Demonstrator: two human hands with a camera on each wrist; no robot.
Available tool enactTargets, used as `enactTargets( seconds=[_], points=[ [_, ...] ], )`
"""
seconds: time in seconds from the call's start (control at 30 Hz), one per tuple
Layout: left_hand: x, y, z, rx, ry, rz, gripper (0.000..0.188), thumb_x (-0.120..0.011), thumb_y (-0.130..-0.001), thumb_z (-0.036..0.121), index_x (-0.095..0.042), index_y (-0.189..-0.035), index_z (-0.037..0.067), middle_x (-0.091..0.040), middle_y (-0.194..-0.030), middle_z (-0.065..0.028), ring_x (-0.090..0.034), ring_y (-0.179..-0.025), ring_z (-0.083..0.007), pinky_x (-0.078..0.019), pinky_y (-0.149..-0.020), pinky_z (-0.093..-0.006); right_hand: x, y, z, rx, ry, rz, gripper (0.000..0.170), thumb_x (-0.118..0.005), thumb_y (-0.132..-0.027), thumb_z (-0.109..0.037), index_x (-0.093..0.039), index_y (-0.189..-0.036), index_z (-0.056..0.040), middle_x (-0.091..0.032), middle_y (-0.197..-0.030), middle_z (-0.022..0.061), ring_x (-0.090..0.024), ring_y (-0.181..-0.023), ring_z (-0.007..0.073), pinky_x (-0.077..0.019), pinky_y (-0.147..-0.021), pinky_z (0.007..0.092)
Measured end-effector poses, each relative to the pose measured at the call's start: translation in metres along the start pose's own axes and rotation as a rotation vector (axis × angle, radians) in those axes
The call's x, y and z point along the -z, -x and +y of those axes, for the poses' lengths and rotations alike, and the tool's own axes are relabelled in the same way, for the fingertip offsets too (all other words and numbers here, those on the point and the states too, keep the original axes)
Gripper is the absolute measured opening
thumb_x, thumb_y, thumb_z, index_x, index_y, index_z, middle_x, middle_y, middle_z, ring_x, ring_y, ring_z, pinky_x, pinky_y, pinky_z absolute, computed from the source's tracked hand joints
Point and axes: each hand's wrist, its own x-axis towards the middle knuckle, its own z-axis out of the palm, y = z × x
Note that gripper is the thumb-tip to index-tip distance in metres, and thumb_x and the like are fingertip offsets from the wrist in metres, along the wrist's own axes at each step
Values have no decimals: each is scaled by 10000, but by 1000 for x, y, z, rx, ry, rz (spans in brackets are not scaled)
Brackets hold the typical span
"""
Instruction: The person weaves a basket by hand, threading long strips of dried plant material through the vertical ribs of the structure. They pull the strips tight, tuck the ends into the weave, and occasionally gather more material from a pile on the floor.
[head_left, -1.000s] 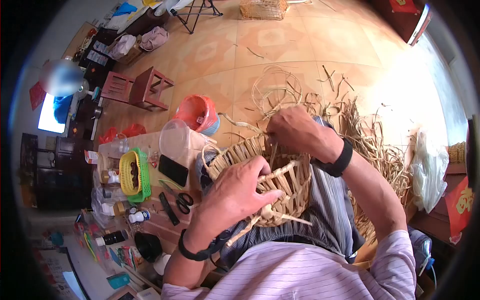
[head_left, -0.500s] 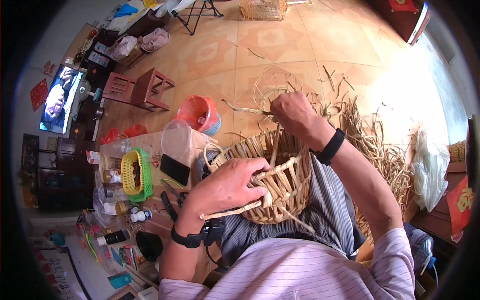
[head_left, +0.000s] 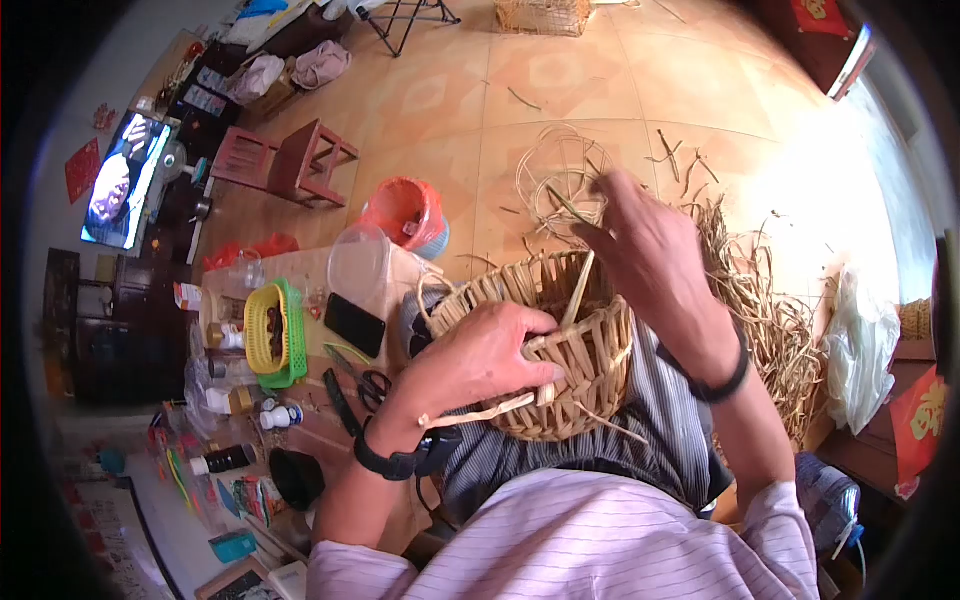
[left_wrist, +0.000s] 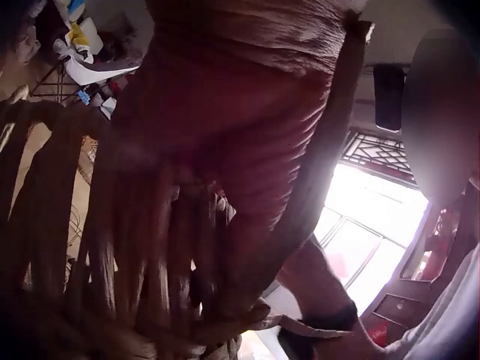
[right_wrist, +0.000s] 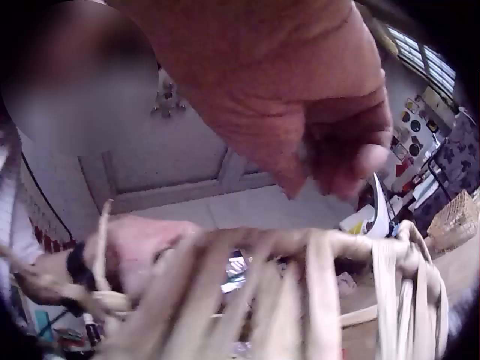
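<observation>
A woven basket (head_left: 600, 350) of pale flat strands rests on the person's lap, its opening facing away. The left hand (head_left: 480, 355) grips its near rim, thumb outside, other fingers over the edge; in the left wrist view this hand (left_wrist: 232, 112) covers much of the weave. From the rim a loose strand (head_left: 580, 290) stands up. Above it is the right hand (head_left: 660, 265), thumb and fingers apart; the right wrist view shows this hand (right_wrist: 277, 82) with bent fingers and nothing visible between them. A thin strand (head_left: 568, 205) shows by its fingertips; contact is unclear.
Dry strands (head_left: 765, 320) lie heaped on the floor at right, a wire-like coil (head_left: 545, 180) beyond the basket. At left are a red-lined bin (head_left: 405, 212), a phone (head_left: 355, 325), scissors (head_left: 374, 390) and a yellow basket (head_left: 265, 330) in a green one.
My right hand has moved right and toward the body, its closed fingers coming apart, and the upright strand has left them. The left hand stays on the rim. The head view has shifted slightly.
</observation>
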Motion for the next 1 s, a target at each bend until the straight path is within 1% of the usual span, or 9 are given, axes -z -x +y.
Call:
enactTargets(
  seconds=[0.17,0.27,0.4,0.5,0.6,0.7,0.73,0.87,1.0],
  points=[
    [3,-4,-7,-83,-22,-22,357,-845,-852,225,-748,-1069,-41,-722,-823,-206,-641,-744,-133,-536,-733,-370,10,95,-32,-103,-473,-292,320,-855,-860,-71,-587,-1035,-81,-640,-827,122,-660,-712,370,-531,-631,459],
    [5,-2,-4,-124,-31,-51,328,-831,-863,202,-723,-1058,-39,-724,-829,-196,-674,-755,-172,-541,-744,-366,-2,111,-39,-36,-335,-219,327,-850,-847,-57,-574,-1021,-78,-615,-900,124,-663,-749,380,-535,-637,458],
    [-7,-2,-16,-171,85,100,361,-840,-833,157,-694,-1117,-11,-752,-890,-178,-736,-826,-231,-562,-770,-378,-10,115,-46,-67,-361,-175,321,-800,-834,13,-551,-1010,-87,-563,-920,132,-642,-752,390,-514,-624,468],
    [-5,-5,-15,-160,-3,80,308,-823,-839,159,-698,-1046,-32,-756,-860,-172,-709,-777,-246,-552,-750,-387,-14,114,-45,-77,-388,-141,327,-788,-820,33,-544,-1001,-87,-555,-908,135,-627,-746,393,-504,-622,468],
    [6,-9,-15,-159,-70,-21,264,-802,-843,155,-715,-991,-46,-734,-786,-126,-651,-708,-175,-526,-697,-365,-24,118,-40,-100,-427,-124,311,-771,-814,50,-556,-996,-81,-557,-909,139,-617,-768,395,-501,-644,474],
    [13,-16,-27,-108,91,-171,246,-789,-843,154,-728,-959,-54,-693,-726,-56,-575,-676,-87,-491,-652,-332,-19,112,-44,-64,-451,-135,286,-761,-818,40,-602,-1023,-82,-565,-902,133,-614,-789,387,-502,-674,477],
    [14,-20,-34,-79,147,-228,238,-800,-854,157,-759,-996,-30,-678,-733,20,-562,-712,-22,-476,-632,-283,-18,112,-43,-37,-416,-145,294,-765,-822,29,-623,-1052,-87,-571,-904,123,-617,-796,374,-502,-681,473],
    [24,-22,-37,9,302,-399,281,-811,-876,147,-799,-1116,0,-721,-826,58,-608,-745,-17,-499,-634,-241,-15,116,-37,83,-327,-157,383,-801,-811,-31,-683,-1167,-110,-588,-911,78,-626,-803,317,-500,-692,448],
    [24,-32,-43,13,350,-527,357,-811,-867,153,-778,-1182,-12,-748,-911,23,-635,-801,-44,-529,-698,-265,-24,127,-30,235,-238,-62,443,-810,-791,-109,-701,-1221,-122,-595,-915,46,-623,-795,265,-498,-683,421]
  ],
)
